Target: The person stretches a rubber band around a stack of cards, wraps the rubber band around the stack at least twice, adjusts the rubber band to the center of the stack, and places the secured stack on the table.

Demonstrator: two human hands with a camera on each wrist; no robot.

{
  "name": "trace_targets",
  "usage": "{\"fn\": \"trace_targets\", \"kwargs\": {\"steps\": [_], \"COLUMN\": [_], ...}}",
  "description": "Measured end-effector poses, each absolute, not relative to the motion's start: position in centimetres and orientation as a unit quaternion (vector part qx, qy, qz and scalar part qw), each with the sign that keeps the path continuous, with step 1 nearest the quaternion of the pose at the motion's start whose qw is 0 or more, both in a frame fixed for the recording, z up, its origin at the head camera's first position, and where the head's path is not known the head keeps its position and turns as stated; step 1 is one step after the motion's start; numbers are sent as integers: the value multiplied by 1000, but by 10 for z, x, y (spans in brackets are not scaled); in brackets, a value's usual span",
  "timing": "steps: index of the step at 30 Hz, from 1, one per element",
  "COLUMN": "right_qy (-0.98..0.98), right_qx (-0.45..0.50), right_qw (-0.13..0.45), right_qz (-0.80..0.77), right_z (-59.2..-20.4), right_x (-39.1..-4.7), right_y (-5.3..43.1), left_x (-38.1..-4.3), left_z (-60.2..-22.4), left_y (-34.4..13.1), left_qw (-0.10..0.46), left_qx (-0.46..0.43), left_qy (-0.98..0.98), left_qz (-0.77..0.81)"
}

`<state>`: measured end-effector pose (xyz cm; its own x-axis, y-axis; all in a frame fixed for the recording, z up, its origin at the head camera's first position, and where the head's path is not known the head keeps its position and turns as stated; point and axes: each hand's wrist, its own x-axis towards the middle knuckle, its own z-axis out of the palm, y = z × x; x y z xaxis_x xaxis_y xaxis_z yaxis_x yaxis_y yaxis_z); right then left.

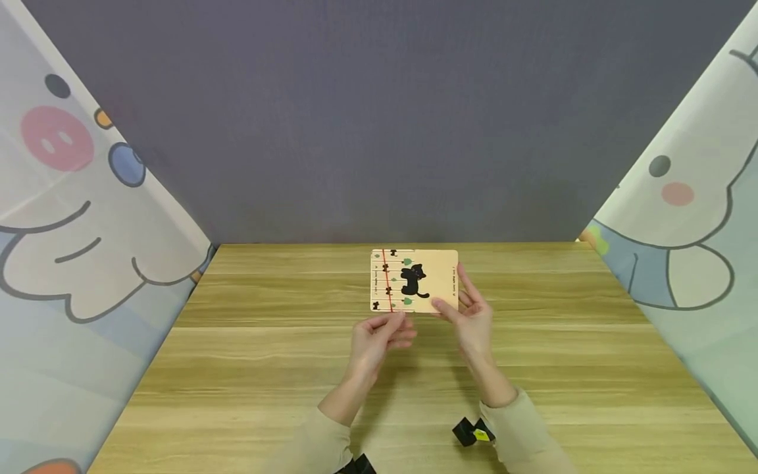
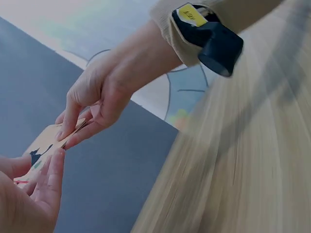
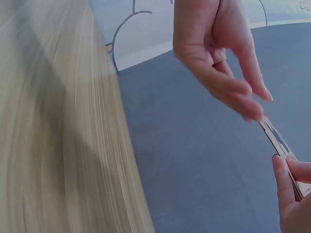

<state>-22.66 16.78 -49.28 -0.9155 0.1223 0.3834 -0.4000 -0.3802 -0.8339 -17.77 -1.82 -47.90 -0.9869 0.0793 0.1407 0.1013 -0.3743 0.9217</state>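
A small cream notebook (image 1: 438,270) with a black cat on its cover is held up in the middle of the head view. Across its left part, which is divided into narrow printed strips, runs a red elastic band (image 1: 387,280). My right hand (image 1: 476,322) grips the lower right corner, thumb on the cover and fingers behind. Just below the band's lower end is my left hand (image 1: 376,339), its fingertips right at the notebook's bottom edge. In the right wrist view, the left thumb stands apart from the fingers, and the notebook (image 3: 278,141) appears edge-on.
Beneath the hands lies a wood-grain table (image 1: 266,362). A dark grey panel (image 1: 379,118) rises behind its far edge, and cartoon-printed sheets (image 1: 663,217) flank both sides. Black wrist cameras (image 1: 468,432) are worn at the light sleeves.
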Motion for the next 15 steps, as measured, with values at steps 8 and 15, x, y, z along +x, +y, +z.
{"fn": "trace_targets", "kwargs": {"steps": [8,15], "right_qy": [-527,-540], "right_qx": [131,103], "right_qw": [140,127], "right_qz": [828,826], "right_z": [-494,-419], "right_x": [-225,-181], "right_y": [171,152], "left_x": [-187,-153], "left_z": [-478,-354], "left_y": [-37,-49], "left_qw": [44,49], "left_qx": [-170,-144], "left_qy": [-617,-691], "left_qz": [-767,-706]}}
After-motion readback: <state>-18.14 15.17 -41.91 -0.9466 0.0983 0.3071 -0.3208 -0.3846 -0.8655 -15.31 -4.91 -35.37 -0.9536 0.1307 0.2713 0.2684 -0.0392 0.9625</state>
